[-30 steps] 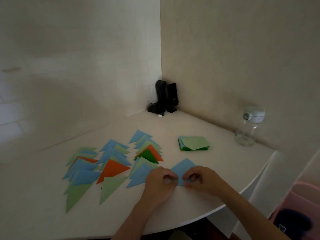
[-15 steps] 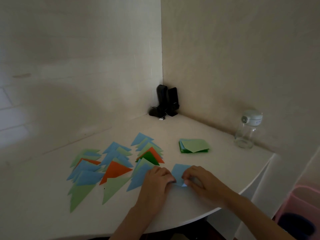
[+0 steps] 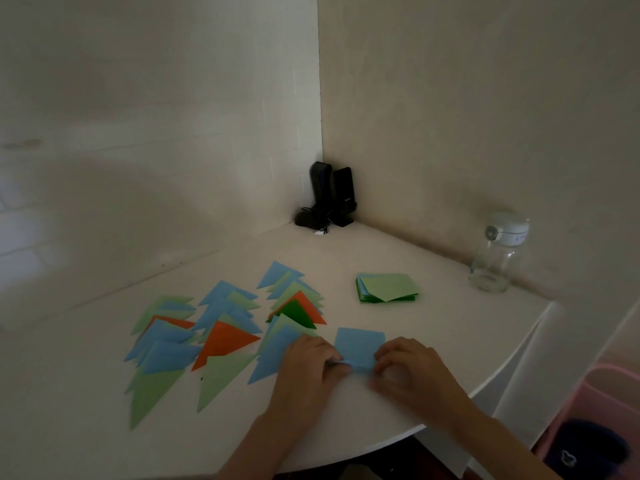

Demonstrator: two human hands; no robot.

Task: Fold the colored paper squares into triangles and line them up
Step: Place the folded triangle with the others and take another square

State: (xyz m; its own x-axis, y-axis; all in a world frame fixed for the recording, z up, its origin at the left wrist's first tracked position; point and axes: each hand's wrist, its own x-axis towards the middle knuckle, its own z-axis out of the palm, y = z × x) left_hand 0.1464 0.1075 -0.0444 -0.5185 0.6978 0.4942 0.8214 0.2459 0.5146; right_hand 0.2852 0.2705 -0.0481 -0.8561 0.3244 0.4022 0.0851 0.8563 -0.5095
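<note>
right now a fold is being made, it seems. the blue paper square (image 3: 360, 344) lies flat on the white surface (image 3: 450, 327), and its near edge is pinched by both hands. the left hand (image 3: 308, 362) has its fingers curled on the near left part of the sheet, and the right hand (image 3: 412, 368) has its fingers curled on the near right part. the right hand is a bit blurry, so the exact grip cannot be told well. the near corner looks lifted a little between the two hands.

next, the near corner would likely need to be brought over to the far corner, so that the edges meet. then the crease would need to be pressed flat. after that, the new triangle would need to be set in a row.

just left of the left hand, the folded triangles (image 3: 221, 341) are lined up in three rows. they are thin, flat and pointy, in blue, light green, dark green and orange, and they overlap like roof tiles. beyond the right hand, well apart, a stack of unfolded squares (image 3: 388, 287) is waiting, with a light green sheet on top. the paper looks smooth and easy to bend.
</note>
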